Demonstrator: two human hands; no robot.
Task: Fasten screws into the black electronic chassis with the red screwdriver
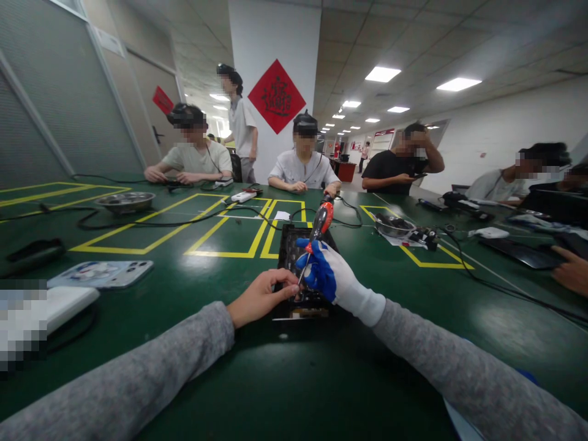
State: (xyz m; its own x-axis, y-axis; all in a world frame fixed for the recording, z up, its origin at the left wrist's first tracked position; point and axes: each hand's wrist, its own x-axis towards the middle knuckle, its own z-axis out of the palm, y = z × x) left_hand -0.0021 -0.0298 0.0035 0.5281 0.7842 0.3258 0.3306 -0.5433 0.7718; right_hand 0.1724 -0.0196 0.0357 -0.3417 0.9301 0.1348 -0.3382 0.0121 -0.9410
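My right hand (337, 275), in a white glove with blue coating, grips a screwdriver (322, 219) that has a red and dark grey handle. The screwdriver leans, with its shaft pointing down toward a black rectangular device casing (288, 242) on the table before me. Bare, my left hand (265, 295) has thumb and fingertips pinched together beside the screwdriver's tip, over the casing. What lies between those fingertips is too small to make out. Both hands cover part of the casing, whose inside looks dark and uneven.
The green table (197, 343) bears yellow tape outlines. On my left lie a phone (103, 274), a white box-like object (68, 306) and a metal bowl (125, 202). Another metal bowl (394, 225) holds dark parts. Black cables cross the table. Several people sit around it; a hand (574, 269) shows at right.
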